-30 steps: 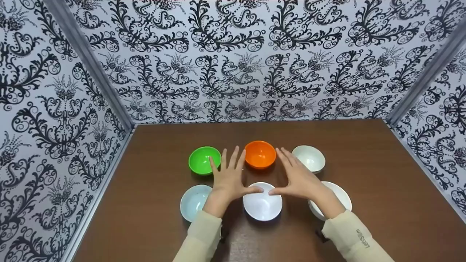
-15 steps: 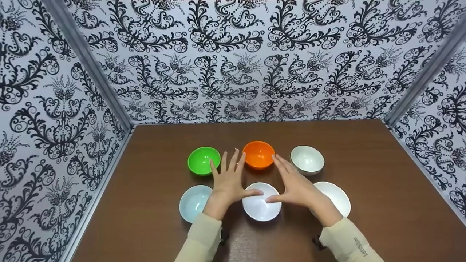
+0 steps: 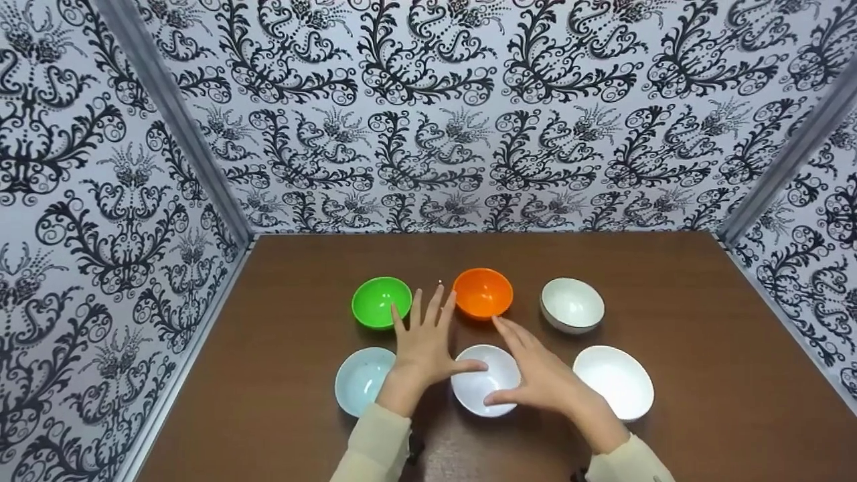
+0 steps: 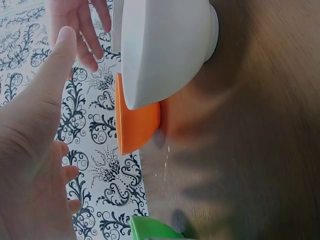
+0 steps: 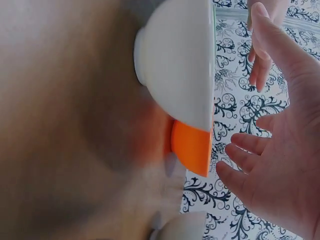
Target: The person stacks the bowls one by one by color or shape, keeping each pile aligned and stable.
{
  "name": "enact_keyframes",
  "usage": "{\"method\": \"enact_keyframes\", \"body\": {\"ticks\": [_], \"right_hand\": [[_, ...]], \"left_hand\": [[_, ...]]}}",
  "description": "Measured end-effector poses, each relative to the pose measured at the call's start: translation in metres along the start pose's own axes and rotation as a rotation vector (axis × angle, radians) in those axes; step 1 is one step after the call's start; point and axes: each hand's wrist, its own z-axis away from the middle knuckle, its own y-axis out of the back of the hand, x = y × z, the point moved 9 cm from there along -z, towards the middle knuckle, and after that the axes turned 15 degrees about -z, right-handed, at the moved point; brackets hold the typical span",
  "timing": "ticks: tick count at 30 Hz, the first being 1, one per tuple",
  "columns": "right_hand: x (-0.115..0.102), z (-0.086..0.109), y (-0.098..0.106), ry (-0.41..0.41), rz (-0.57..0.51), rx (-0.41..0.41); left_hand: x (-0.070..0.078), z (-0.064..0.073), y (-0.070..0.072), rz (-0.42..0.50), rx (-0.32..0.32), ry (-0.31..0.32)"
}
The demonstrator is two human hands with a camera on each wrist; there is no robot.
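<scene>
Both hands hover over the bowls with fingers spread, holding nothing. My left hand (image 3: 422, 348) is between the green bowl (image 3: 378, 304), the light blue bowl (image 3: 358, 385) and the white bowl (image 3: 479, 395) at the front middle, its thumb over that white bowl. Above the right side of the same bowl is my right hand (image 3: 546, 375), thumb and fingers apart. Just beyond its fingertips sits the orange bowl (image 3: 483, 294). From the left wrist view, the white bowl (image 4: 170, 50) stands upright on the table, apart from the left thumb (image 4: 62, 60).
A white bowl with a dark rim line (image 3: 572, 306) stands at the back right, another white bowl (image 3: 619, 385) at the front right. All rest on a brown table (image 3: 710, 321). Patterned walls (image 3: 428, 120) enclose the back and sides.
My right hand has moved toward me and down, its thumb now lower over the front middle bowl. The left hand stays nearly in place. The head view has shifted slightly; the bowls appear unmoved.
</scene>
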Motion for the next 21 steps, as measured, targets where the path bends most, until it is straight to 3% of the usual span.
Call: {"method": "enact_keyframes", "body": {"ticks": [21], "right_hand": [[0.012, 0.013, -0.031, 0.018, -0.049, -0.001]], "left_hand": [[-0.004, 0.011, -0.005, -0.022, -0.016, 0.016]]}}
